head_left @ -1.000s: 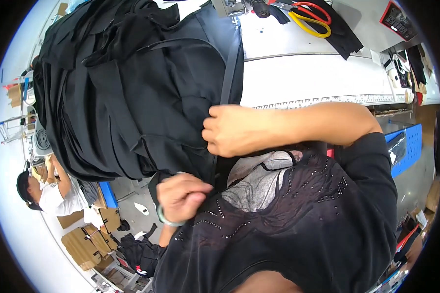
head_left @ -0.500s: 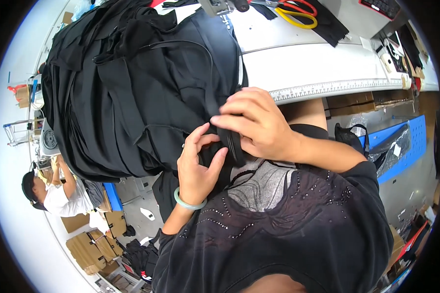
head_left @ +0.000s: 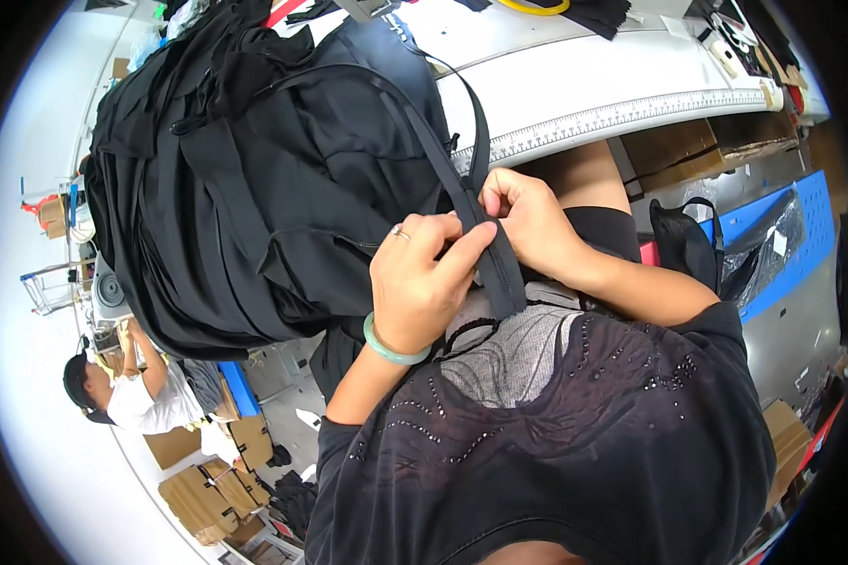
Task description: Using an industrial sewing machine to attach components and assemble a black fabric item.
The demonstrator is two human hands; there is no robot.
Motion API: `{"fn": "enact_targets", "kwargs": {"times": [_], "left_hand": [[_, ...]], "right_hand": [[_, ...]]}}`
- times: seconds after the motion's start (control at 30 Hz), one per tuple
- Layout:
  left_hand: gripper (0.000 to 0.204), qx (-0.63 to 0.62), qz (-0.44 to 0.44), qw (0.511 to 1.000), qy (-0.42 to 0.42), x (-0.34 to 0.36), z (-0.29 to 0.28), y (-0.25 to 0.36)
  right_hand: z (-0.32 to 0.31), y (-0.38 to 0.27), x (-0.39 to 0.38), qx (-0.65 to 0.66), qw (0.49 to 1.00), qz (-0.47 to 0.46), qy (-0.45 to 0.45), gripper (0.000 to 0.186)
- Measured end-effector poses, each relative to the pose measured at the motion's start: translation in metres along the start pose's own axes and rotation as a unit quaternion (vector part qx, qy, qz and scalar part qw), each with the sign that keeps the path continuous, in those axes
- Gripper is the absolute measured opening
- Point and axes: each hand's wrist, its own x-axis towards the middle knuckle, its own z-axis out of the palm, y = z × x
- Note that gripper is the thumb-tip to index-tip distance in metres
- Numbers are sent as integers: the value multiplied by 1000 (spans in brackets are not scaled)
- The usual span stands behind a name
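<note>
A long black zipper (head_left: pixel 504 282) runs from the heap of black garments (head_left: pixel 226 188) down to my lap, its loose end hanging below my fingers. My left hand (head_left: pixel 419 278), with a ring and a pale green bangle at the wrist, pinches the zipper between thumb and fingers. Close on its other side, my right hand (head_left: pixel 542 231) is closed with curled fingers against the zipper's edge. Whatever the right fingertips grip is partly hidden. Above my hands, a loop of black tape (head_left: pixel 479 122) arches over the table edge.
The white table (head_left: pixel 575 75) has a ruler strip (head_left: pixel 622 118) along its front edge. A metal machine part (head_left: pixel 367 8) and yellow scissor handle (head_left: pixel 537 6) show at the top. Right: a blue panel (head_left: pixel 791 235), black bag (head_left: pixel 683 245). A person (head_left: pixel 141 386) works at left, near cardboard boxes (head_left: pixel 198 499).
My hands have shifted right and now hold the zipper drawn out straight, where before it was bunched between them. The tape now loops over the table edge. The whole view has tilted slightly.
</note>
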Motion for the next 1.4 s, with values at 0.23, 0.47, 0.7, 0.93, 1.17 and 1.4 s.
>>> {"fn": "enact_targets", "kwargs": {"times": [0.23,0.47,0.7,0.93,1.17,1.4], "left_hand": [[41,-35,110,991,59,-10,1,10],[46,-18,118,990,70,-28,-9,17],[37,-39,118,980,157,-42,-13,13],[43,-80,82,987,113,-44,-5,-1],[19,59,36,989,134,-71,-10,-7],[77,-11,11,971,237,-115,22,-9]], "right_hand": [[3,-9,-8,222,970,-23,-95,17],[-10,-9,-9,99,985,-43,-133,19],[-5,-23,-40,-78,910,-358,-194,10],[4,-21,-43,-149,840,-496,-165,21],[0,-5,-19,-288,825,-484,-53,27],[32,3,20,-506,792,-219,-262,27]]}}
